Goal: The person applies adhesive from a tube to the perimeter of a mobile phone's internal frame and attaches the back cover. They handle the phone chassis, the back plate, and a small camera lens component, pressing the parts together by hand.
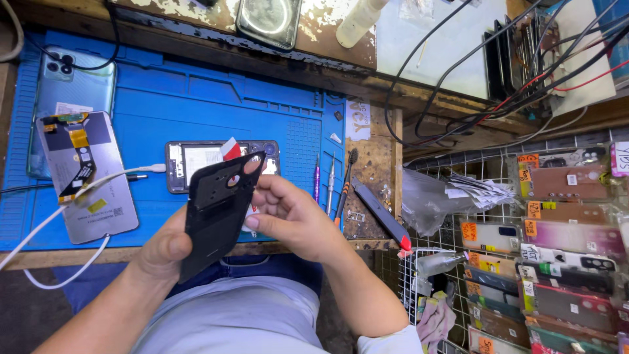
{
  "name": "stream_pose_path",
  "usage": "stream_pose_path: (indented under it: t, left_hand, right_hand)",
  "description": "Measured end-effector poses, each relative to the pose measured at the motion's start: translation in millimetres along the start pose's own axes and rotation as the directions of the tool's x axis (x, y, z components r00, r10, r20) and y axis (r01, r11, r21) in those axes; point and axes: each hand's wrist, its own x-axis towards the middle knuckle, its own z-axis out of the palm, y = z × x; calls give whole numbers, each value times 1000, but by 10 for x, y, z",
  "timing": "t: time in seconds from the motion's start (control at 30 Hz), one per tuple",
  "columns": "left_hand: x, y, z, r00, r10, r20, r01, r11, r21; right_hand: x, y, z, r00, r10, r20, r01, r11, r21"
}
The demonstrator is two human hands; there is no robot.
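Black phone back cover (216, 210) is being held tilted above the person's lap, its inner side up for inspection. The left hand (164, 249) is gripping its lower edge while the right hand (288, 216) is pinching its right side. Just beyond the cover, an opened phone (196, 160) is lying on the blue repair mat (196, 98), with screwdrivers (331, 187) right of the cover on the table (373, 164).

Black back cover (216, 210), blue mat (196, 105) (ridged), seemingly pale-blue phone (72, 92)

Black back cover (216, 210) hides the left fingers.
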Motion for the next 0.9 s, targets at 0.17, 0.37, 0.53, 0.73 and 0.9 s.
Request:
stream_pose_path:
  t: [0.17,0.37,0.53,0.73,0.9]
  left_hand:
    - [24,16,-59,998,49,-41,-54,990,-131]
    - [45,79,-10,997,74,23,-65,959,-276]
    - [-226,257,-82,971,203,-126,-200,979,39]
    - [-697,382,-89,986,162,-41,-72,633,771]
    - [-695,140,94,999,19,46,-49,203,978]
  right_hand:
    - [-25,-8,-115,998,16,-65,-10,996,90]
    - [-255,34,-331,911,-307,-277,349,930,115]
    - [-272,115,-466,747,-449,-489,445,886,-134]
    - [113,39,-367,801,-419,-426,391,907,-157]
    - [642,-44,-94,867,-428,-257,389,902,-188]
